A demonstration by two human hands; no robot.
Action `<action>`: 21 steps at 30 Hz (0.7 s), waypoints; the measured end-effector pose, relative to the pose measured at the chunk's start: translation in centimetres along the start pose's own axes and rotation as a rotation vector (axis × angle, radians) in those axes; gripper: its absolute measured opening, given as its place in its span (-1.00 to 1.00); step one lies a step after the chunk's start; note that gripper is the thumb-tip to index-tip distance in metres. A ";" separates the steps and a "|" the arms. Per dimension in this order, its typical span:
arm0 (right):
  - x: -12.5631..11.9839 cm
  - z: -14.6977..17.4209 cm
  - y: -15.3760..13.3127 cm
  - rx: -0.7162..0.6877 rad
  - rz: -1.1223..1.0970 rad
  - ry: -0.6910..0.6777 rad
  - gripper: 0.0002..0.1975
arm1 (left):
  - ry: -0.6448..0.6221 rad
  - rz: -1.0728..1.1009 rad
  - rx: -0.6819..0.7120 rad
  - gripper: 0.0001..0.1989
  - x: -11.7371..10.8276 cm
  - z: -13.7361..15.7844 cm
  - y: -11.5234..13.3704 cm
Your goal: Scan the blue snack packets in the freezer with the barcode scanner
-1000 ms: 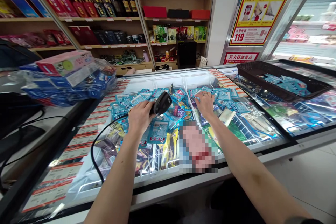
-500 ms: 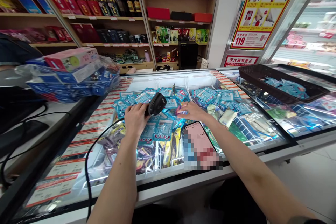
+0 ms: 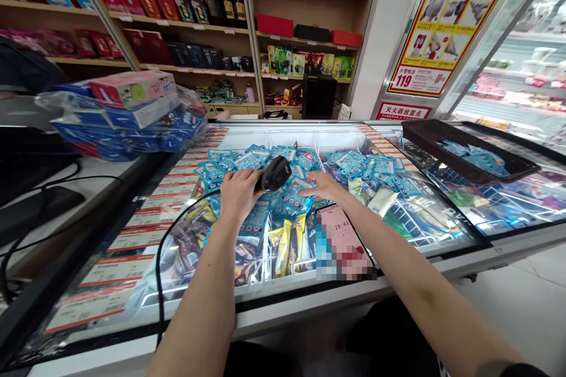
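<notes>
My left hand is wrapped round a black corded barcode scanner, its head pointing right over the freezer. My right hand is closed with its fingertips on the edge of a light blue packet, just to the right of the scanner. Many similar blue packets lie loosely heaped on the freezer around both hands. Below my right wrist lies a phone with its screen lit and partly pixelated.
Yellow wrapped ice creams fill a wire basket in the chest freezer. The scanner's black cable hangs on the left. A plastic-wrapped stack of boxes stands left; a dark tray with blue packets sits right. Stocked shelves rise behind.
The scanner and my left hand have shifted slightly right in view. A blue packet now shows at my right fingertips, where a purple-patterned patch was seen before.
</notes>
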State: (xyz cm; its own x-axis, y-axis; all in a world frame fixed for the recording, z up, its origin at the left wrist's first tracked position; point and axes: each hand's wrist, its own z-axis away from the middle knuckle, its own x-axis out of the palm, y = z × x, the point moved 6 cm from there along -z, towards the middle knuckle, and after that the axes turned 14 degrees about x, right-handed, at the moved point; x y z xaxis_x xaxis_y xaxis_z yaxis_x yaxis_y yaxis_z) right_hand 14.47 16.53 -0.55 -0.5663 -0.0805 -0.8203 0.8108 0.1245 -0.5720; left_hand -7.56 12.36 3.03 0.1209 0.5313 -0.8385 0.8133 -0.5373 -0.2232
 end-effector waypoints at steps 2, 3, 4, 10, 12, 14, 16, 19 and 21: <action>-1.4 -0.2 2.8 0.082 -0.134 0.060 -0.55 | -0.005 0.011 0.020 -0.60 0.1 -0.2 0.2; -2.0 -0.2 4.1 0.115 -0.199 0.104 -0.55 | -0.008 0.015 0.030 -0.60 0.1 -0.4 0.4; -2.6 -0.2 5.4 0.141 -0.263 0.141 -0.55 | -0.011 0.019 0.042 -0.60 0.2 -0.6 0.6; -2.4 -0.3 9.9 0.185 -0.763 0.143 -0.54 | -0.046 0.061 0.137 -0.60 1.0 -1.6 2.3; -2.2 -0.5 10.3 0.175 -0.840 0.173 -0.55 | -0.057 0.076 0.158 -0.59 1.3 -2.0 2.9; -2.4 -0.7 10.5 0.153 -0.857 0.215 -0.57 | -0.058 0.079 0.163 -0.59 1.4 -2.6 3.5; -2.9 -0.9 10.5 0.114 -0.823 0.267 -0.60 | -0.057 0.081 0.157 -0.59 1.4 -3.4 4.0; -3.7 -1.1 10.9 0.076 -0.754 0.348 -0.68 | -0.065 0.087 0.158 -0.59 1.2 -4.7 4.7; -4.0 -1.3 11.2 0.077 -0.746 0.380 -0.73 | -0.066 0.088 0.157 -0.59 1.0 -5.7 5.3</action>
State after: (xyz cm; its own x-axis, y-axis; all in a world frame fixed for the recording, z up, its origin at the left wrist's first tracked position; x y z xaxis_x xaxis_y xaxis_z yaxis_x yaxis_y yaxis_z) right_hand 25.63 19.50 -3.72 -0.9581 0.2251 -0.1768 0.2036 0.1020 -0.9737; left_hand 0.06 13.76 3.87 0.1456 0.4365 -0.8879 0.7020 -0.6779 -0.2182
